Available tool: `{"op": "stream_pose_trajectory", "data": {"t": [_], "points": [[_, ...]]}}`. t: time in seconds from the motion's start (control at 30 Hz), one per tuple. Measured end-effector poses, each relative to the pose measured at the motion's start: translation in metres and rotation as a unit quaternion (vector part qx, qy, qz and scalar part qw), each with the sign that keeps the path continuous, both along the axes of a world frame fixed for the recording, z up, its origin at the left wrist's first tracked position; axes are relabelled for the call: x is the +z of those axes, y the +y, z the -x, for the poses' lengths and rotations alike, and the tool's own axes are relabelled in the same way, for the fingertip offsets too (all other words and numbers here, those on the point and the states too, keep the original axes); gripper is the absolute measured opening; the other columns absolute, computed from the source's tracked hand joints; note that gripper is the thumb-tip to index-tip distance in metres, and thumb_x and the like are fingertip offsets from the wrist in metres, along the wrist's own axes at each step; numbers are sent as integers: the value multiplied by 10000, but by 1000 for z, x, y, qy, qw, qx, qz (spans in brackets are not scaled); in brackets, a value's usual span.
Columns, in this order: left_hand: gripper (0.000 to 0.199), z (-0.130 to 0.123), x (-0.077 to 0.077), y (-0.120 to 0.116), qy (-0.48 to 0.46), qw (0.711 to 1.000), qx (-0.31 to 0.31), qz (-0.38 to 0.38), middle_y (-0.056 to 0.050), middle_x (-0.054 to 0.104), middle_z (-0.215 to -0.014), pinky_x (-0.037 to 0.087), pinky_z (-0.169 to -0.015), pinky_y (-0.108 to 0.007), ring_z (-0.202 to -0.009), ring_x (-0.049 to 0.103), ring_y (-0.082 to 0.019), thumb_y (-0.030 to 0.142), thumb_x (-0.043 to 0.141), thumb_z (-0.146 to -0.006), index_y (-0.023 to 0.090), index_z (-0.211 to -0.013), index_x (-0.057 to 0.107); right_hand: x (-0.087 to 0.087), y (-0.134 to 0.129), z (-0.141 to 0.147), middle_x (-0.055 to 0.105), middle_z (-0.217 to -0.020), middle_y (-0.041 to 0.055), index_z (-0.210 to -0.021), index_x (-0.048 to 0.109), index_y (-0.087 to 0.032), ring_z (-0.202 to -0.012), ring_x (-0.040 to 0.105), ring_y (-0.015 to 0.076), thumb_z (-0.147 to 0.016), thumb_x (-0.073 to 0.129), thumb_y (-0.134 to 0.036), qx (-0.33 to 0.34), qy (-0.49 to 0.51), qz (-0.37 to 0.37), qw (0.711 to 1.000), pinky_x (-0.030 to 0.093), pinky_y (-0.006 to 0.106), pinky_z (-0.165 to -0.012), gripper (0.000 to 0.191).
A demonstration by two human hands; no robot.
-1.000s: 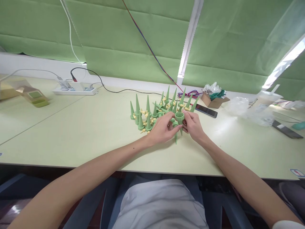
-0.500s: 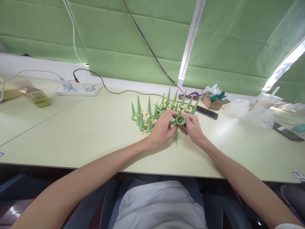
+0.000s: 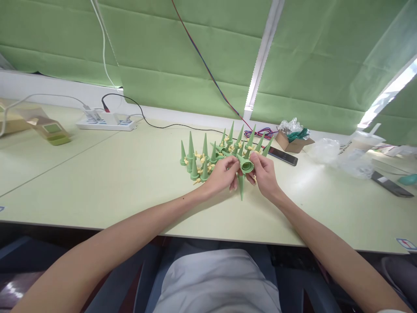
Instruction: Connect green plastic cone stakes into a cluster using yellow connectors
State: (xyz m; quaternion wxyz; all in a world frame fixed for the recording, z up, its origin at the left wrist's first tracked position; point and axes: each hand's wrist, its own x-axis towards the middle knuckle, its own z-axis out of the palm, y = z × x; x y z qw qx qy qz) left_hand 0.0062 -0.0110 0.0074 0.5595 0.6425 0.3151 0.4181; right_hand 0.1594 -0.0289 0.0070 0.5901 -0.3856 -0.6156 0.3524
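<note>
A hollow green plant-watering spike (image 3: 246, 165) is held above the table, its round open mouth turned toward me. My right hand (image 3: 263, 171) grips it from the right with thumb and fingers. My left hand (image 3: 224, 171) pinches at its left side, fingertips partly hidden against the spike. Beneath my hands another green spike (image 3: 241, 188) points toward me. Several green spikes (image 3: 190, 148) stand tips up just beyond my hands, with small yellow valves (image 3: 197, 155) fitted to or lying among them.
A phone (image 3: 280, 155) lies behind my right hand, near a small carton (image 3: 293, 141) with plastic and green stuff. Farther right are a lidded cup (image 3: 358, 143), plastic bags and another phone (image 3: 392, 184). A power strip (image 3: 106, 125) and a box (image 3: 48, 129) sit at left.
The held spike has tilted, showing more of its outer side with its mouth lower. My left fingers have drawn closer together and shifted slightly along it.
</note>
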Motion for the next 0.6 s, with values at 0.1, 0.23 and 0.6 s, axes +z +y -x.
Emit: {"op": "stream_pose_trajectory", "data": {"t": [0.1,0.23,0.6], "points": [[301,-1,0,0,-36,999,-26,24,21,593,-606,404,-370,-246,-395,551,-112,376,488,-1023,204,-776,468,-1,0,-1,425,-477,-62,-641,443,-229,-339,397,93,-910,591,-699,3,-8,4,1000,290,263,-347,562],[372,1,1,-1,-40,998,-47,27,17,569,-534,402,-373,-250,-401,561,-137,504,462,-1032,207,-807,477,-2,0,-1,465,-494,-46,-630,456,-220,-344,417,94,-921,573,-700,14,-18,11,1000,299,265,-346,574],[377,2,-5,1,-15,999,-39,-7,61,516,-555,373,-372,-200,-396,530,-84,508,505,-1018,198,-808,460,3,0,-1,434,-442,-48,-585,420,-221,-326,434,99,-922,560,-712,20,-53,15,998,313,269,-339,612]]}}
